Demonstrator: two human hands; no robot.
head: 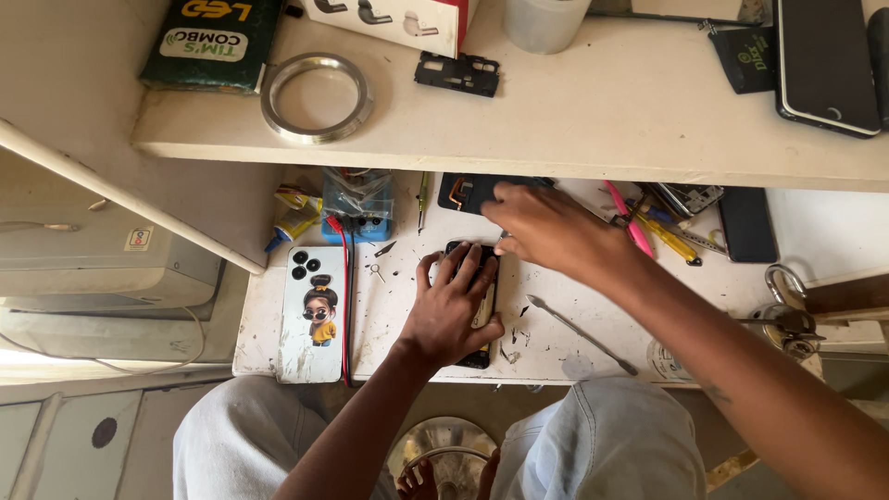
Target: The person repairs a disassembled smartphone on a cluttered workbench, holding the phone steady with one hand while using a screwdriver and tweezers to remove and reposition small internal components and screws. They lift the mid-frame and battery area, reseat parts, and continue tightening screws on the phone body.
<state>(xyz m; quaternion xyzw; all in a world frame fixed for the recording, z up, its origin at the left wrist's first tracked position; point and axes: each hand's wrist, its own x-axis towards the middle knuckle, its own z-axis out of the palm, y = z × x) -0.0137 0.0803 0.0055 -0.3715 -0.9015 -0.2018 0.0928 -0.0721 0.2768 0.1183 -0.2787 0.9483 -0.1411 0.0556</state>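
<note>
My left hand (451, 310) lies flat over an opened black phone (482, 319) on the white work table (389, 324), pressing it down with spread fingers. My right hand (548, 227) reaches across from the right, its fingers pinched close at the phone's top edge, holding what looks like a small thin tool; the tip is hidden. A dark phone part with an orange cable (460, 193) lies just behind both hands.
A white phone case with a cartoon figure (316, 310) lies left, beside a red wire (348, 306). A metal spudger (582, 333), pink and yellow tools (648, 231), glue tubes (294, 218) and a padlock (787, 315) surround the spot. The shelf above holds a metal ring (316, 96), black frame (457, 73) and phone (826, 60).
</note>
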